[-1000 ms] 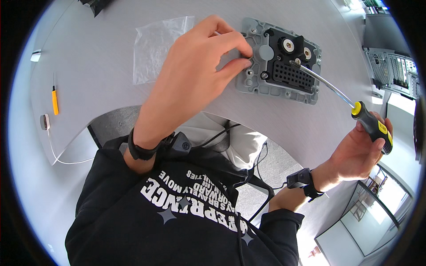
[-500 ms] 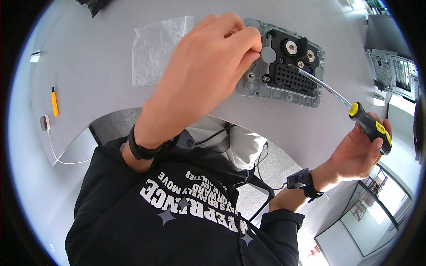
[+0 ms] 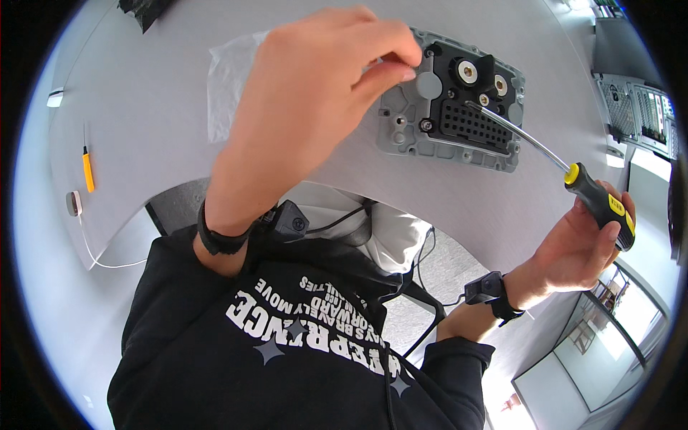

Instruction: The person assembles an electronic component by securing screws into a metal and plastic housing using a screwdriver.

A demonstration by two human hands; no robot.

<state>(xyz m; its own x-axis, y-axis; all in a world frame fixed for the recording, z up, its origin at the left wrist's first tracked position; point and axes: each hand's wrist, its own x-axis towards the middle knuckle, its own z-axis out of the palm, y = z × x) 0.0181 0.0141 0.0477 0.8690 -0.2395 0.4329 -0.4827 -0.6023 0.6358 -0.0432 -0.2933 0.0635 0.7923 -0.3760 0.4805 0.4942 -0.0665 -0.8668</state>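
On the pale grey table (image 3: 165, 115), head view, one landmark item: a grey metal plate (image 3: 450, 147) with a black connector block (image 3: 469, 115) mounted on it, lying flat at the far middle of the surface. Left hand (image 3: 315, 100): raised over the plate's left half, thumb and forefinger tips pressed together at the plate's upper left edge; whether something small sits between them cannot be told. Left wrist: one dark band (image 3: 218, 240). Right hand (image 3: 580, 251): below and to the right of the plate, off the table's near edge, fingers curled around the black and yellow handle of a screwdriver (image 3: 598, 204). Screwdriver shaft: slanting up and left from the handle, tip resting on the connector block just above its grid of small holes. Right wrist: one black strap with a small box (image 3: 491, 290). Left of the plate and partly behind the left hand: one clear plastic bag (image 3: 229, 79), flat on the table. Well to the left of the plate, near the table's left rim: one thin tool with a yellow grip (image 3: 87, 168), and below it a small round white piece with a thin white cable (image 3: 97, 251). Nearer than the plate, below the table edge: the person's black printed sweatshirt (image 3: 301, 344) with dark cables across it.
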